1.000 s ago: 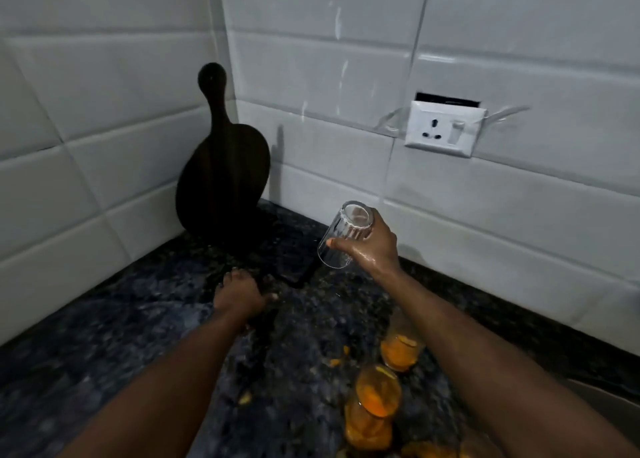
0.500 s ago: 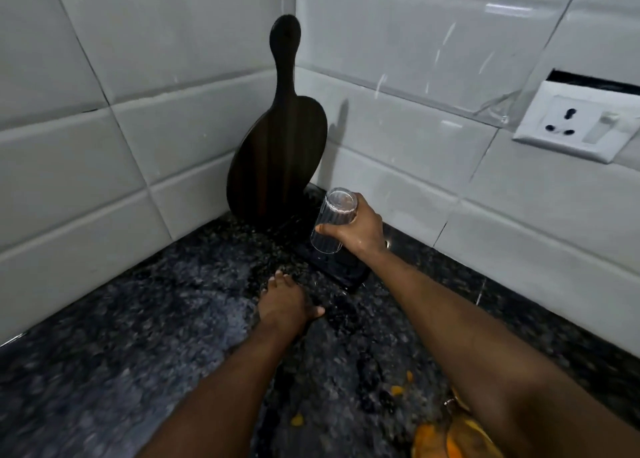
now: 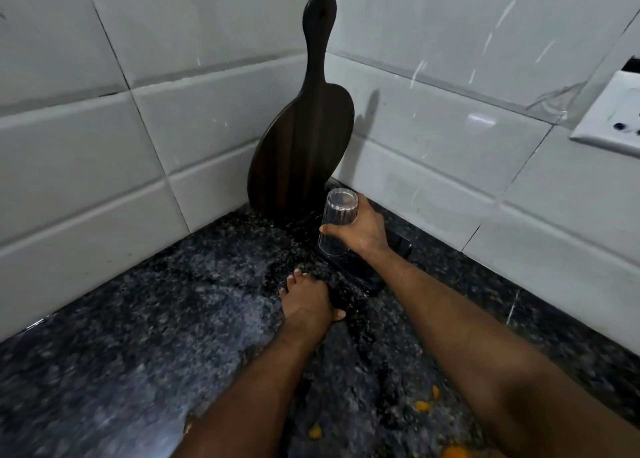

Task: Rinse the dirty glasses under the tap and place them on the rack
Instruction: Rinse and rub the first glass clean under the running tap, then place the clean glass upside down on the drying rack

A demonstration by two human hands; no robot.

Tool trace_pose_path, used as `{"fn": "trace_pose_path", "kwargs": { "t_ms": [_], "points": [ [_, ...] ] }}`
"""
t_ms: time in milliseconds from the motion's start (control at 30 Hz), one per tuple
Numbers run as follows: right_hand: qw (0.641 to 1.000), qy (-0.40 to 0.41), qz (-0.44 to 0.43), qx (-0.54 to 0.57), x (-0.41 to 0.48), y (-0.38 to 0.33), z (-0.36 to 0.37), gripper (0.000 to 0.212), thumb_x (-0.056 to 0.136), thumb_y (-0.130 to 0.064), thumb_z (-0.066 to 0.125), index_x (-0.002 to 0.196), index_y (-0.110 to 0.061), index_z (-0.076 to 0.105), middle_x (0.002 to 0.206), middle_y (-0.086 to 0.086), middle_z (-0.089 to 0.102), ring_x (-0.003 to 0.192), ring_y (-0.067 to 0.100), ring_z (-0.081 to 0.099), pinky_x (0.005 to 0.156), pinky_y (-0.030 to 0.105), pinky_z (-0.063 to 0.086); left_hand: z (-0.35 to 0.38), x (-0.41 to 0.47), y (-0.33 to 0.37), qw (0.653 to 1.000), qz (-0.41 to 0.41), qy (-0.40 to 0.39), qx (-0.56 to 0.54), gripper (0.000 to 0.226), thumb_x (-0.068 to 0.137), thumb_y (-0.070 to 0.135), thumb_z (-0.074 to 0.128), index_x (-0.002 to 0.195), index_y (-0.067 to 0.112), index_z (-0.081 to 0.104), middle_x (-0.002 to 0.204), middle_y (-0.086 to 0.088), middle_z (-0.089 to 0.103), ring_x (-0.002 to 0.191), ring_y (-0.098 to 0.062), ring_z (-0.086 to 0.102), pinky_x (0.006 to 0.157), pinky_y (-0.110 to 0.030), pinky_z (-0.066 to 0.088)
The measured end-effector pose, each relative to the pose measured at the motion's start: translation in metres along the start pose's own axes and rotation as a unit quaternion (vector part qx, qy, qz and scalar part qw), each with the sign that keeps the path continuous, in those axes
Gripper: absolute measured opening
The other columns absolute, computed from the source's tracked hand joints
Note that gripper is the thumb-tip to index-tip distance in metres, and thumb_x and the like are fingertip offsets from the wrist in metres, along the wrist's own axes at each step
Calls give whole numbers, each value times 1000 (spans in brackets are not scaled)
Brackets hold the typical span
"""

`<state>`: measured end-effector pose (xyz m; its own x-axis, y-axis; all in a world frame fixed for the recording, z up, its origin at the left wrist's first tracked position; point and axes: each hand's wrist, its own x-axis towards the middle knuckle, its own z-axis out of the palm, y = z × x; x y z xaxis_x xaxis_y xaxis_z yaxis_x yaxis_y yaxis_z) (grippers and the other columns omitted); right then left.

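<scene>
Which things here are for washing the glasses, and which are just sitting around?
For the job:
- glass, upside down in the right hand
- dark tray under it

Just sitting around:
- wooden board leaning in the corner
- wall socket
- orange bits on the counter

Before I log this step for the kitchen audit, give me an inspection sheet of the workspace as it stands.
Surface: dark speckled stone counter, wet-looking sheen.
Job's things: clear glass, upside down, held over a dark flat tray near the corner; contact with the tray cannot be told.
Clutter: orange bits scattered at the near edge; dark wooden board leaning upright in the corner.
Hands: right hand gripping the glass; left hand resting on the counter, holding nothing.
Cables: nothing seen.
Surroundings: white tiled walls; wall socket at right.
</scene>
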<state>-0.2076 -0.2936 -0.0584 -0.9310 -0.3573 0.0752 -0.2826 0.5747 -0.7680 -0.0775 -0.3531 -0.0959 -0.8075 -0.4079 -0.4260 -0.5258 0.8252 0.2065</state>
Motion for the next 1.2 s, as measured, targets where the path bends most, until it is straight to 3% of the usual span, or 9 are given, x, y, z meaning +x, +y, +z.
{"fn": "trace_pose_path", "kwargs": {
  "t_ms": [200,300,400,500,600,800,1000,1100,1200],
  "points": [
    [996,-78,45,0,-7,-9,-19,99,67,-45,87,142,-14,31,137,7,56,125,27,54,100,33,44,5,-10,2,999,-46,-15,-24,106,89,57,60,156,-2,3,165,-18,0,152,-35,3,120,-49,17],
    [994,-90,41,-42,-23,-8,-53,72,81,-50,74,136,-11,48,129,7,61,121,24,57,98,29,44,3,-31,18,995,-57,78,-18,79,90,49,62,149,7,33,155,-20,31,143,-41,27,111,-50,30],
    [991,-104,25,-84,-54,5,-104,40,91,-51,62,105,-13,67,104,5,69,99,21,64,81,28,47,-9,-59,52,986,32,137,-94,36,92,31,57,121,11,57,125,-14,60,117,-35,56,90,-41,48],
    [986,-104,18,-126,-88,31,-154,41,96,-53,52,84,-16,66,91,5,69,89,22,63,75,31,45,-24,-81,91,976,85,108,-169,27,86,27,57,102,6,62,109,-19,65,102,-38,64,78,-39,51],
    [988,-101,54,-105,-121,62,-194,41,98,-49,49,90,-16,72,94,4,73,83,21,68,82,34,51,-27,-101,127,976,142,41,-158,29,85,36,60,88,7,63,88,-15,70,79,-30,69,69,-34,55],
    [972,-171,163,1,-181,113,-241,34,106,-34,36,102,-13,62,86,2,65,65,14,60,57,22,43,-8,-136,184,968,204,-133,-66,54,95,47,52,71,1,67,40,-2,61,46,-17,63,60,-29,57],
    [961,-166,183,126,-229,138,-248,24,96,-20,45,115,-18,59,85,-1,56,79,12,53,75,28,43,15,-150,207,971,222,-89,-23,40,96,20,50,69,-4,68,71,-20,74,46,-18,66,53,-31,61],
    [959,-161,158,174,-248,148,-255,57,76,-21,61,132,-18,47,118,1,60,97,12,57,79,24,47,14,-160,218,971,233,-42,-31,43,96,24,51,66,-2,66,64,-19,71,46,-21,67,55,-32,61],
    [978,-129,103,126,-270,162,-268,73,76,-3,74,138,-21,40,124,-6,56,109,9,57,85,20,51,9,-179,244,965,259,-30,-30,42,95,19,45,63,0,63,68,-19,72,53,-25,69,59,-34,62]
  ]
}}
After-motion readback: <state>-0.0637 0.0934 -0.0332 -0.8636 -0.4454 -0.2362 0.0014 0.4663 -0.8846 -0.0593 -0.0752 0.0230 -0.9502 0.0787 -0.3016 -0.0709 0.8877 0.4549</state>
